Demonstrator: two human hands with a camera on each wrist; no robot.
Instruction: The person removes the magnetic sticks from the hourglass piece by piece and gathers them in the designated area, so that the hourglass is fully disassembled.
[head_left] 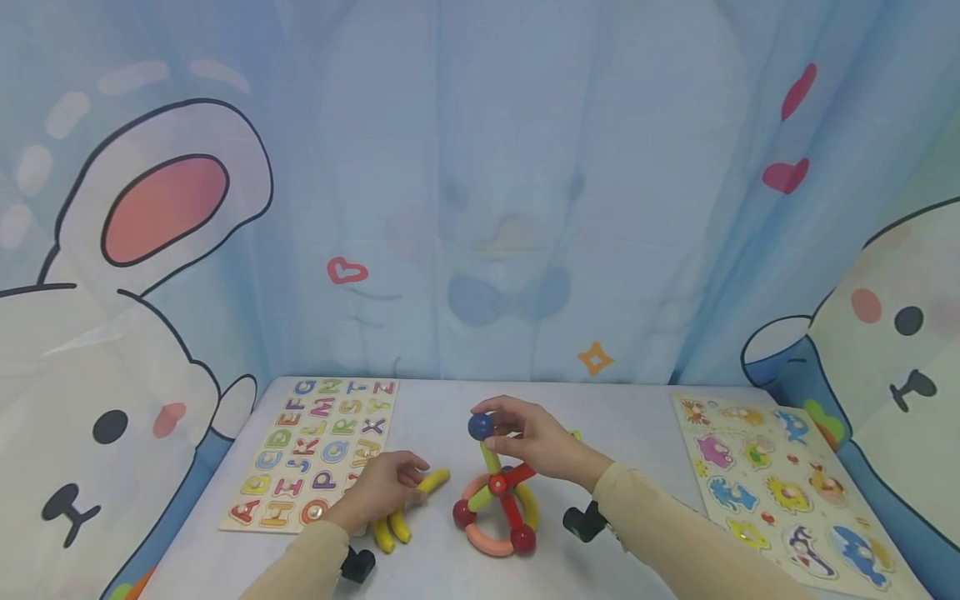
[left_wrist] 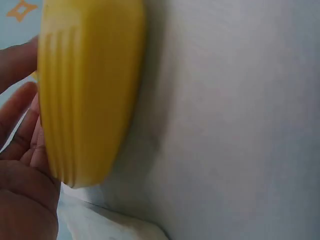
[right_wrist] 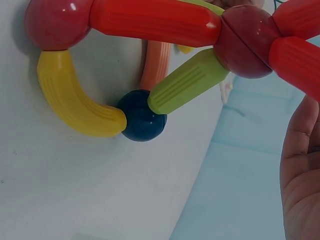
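Note:
A magnetic ball-and-stick construction stands mid-table, with a red ball, curved sticks at its base and red and green sticks meeting at a central red ball. My right hand pinches the blue ball on top of an upright yellow-green stick. To the left, my left hand holds a yellow curved stick, which looms close in the left wrist view. Two more yellow curved sticks lie just below that hand. Another dark blue ball joins the base ring.
A wooden alphabet puzzle board lies on the left, partly behind my left hand. On the right is a sea-animal puzzle board. A printed curtain hangs along the table's back edge. Black wrist devices sit under both forearms.

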